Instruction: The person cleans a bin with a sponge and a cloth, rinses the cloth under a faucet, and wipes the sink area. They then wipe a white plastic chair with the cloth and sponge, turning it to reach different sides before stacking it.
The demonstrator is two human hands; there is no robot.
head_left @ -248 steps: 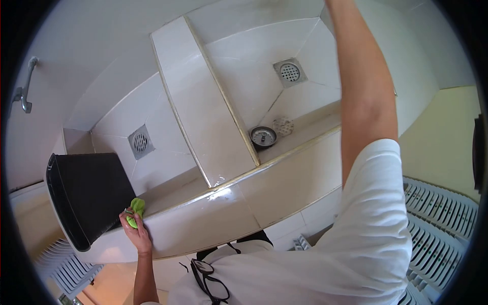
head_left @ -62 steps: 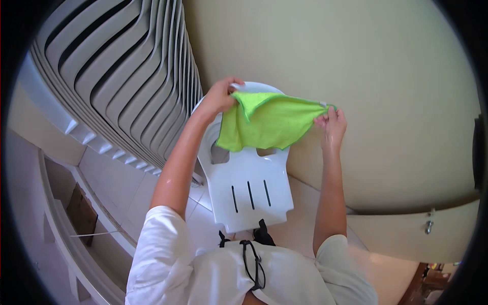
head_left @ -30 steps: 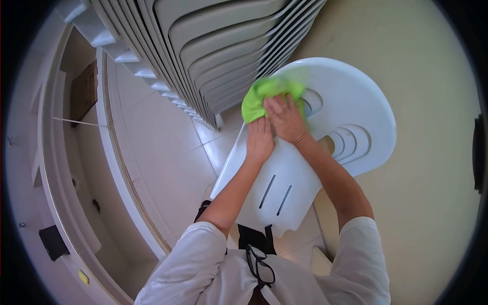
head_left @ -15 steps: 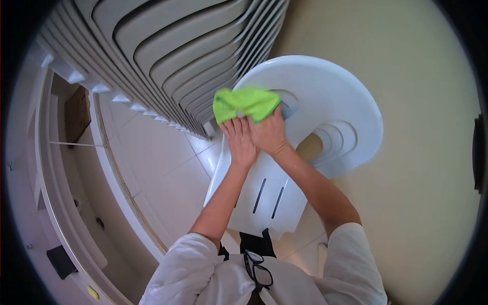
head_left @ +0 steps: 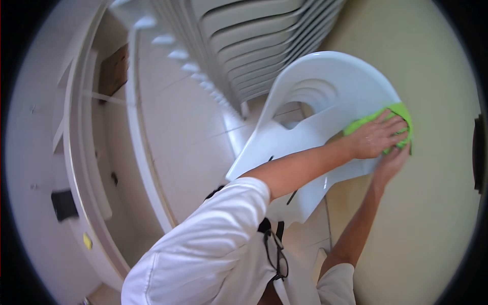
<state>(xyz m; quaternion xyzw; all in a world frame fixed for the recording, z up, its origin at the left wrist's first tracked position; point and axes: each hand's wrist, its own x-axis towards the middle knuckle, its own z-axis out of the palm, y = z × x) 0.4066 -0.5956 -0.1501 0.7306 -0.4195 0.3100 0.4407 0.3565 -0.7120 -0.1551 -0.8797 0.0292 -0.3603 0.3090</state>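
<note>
Cloth [head_left: 400, 111] has crossed the chairback [head_left: 351, 76]: under left hand [head_left: 373, 139], against right hand [head_left: 392, 162].

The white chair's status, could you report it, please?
Left hand on green cloth; right hand at its edge. Cloth at edge of white chair's backrest. Stacked chairs nearby, hands clear.

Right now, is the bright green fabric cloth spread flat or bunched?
Bunched, partly hidden: the green cloth gathers in visible folds beneath the left hand.
</note>
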